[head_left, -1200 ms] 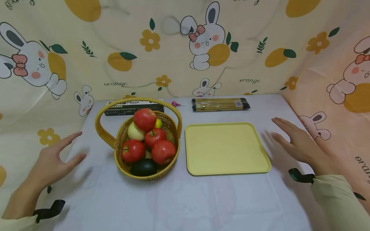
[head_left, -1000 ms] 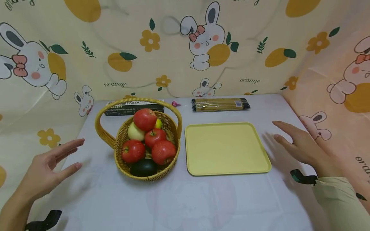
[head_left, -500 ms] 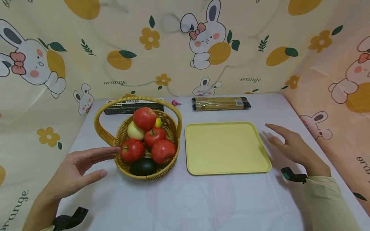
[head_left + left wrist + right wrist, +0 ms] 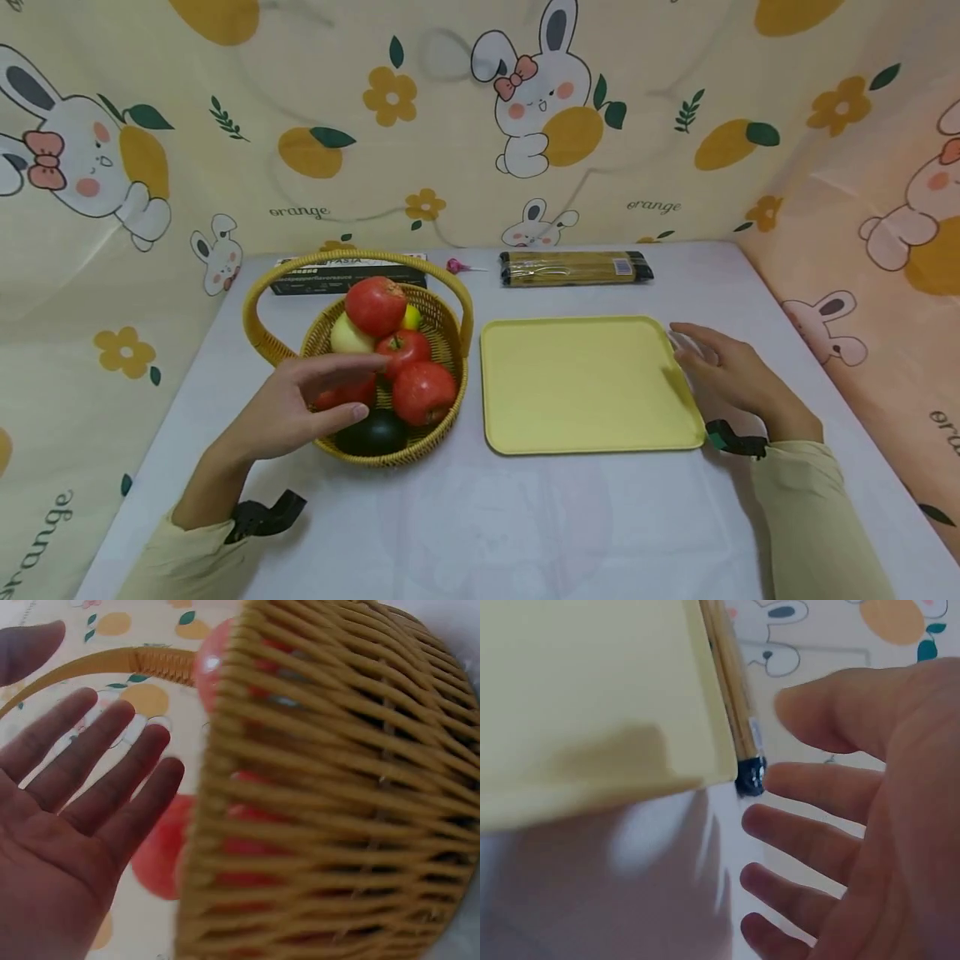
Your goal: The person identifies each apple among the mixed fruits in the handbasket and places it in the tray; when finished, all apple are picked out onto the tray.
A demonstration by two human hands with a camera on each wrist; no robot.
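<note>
My left hand [image 4: 281, 412] hovers over the left side of the wicker basket [image 4: 438, 437], fingers extended, thumb apart, holding nothing. It partly covers a red apple [image 4: 360, 393]. Inside the basket are more red fruits, including a top one [image 4: 377, 306], a pale round fruit [image 4: 349, 335], a small yellow fruit [image 4: 411, 317] and a dark green oval fruit [image 4: 375, 433]. In the left wrist view, the spread fingers [image 4: 112, 761] stand beside the woven wall [image 4: 322, 787]. My right hand [image 4: 738, 375] is at the right edge of the yellow tray [image 4: 585, 383], its fingers [image 4: 802, 832] relaxed and spread.
Behind the basket lies a black and white pasta box [image 4: 345, 279]. A pack of dry noodles [image 4: 576, 268] and a small pink-handled tool [image 4: 457, 266] lie along the back of the white-covered table [image 4: 525, 525]. A patterned curtain [image 4: 450, 108] encloses the back and sides. The basket's tall handle [image 4: 352, 255] arches upward.
My left hand has moved right and forward from the table's left side to over the basket. The right hand has shifted left to the tray's edge. Basket and tray have stayed put.
</note>
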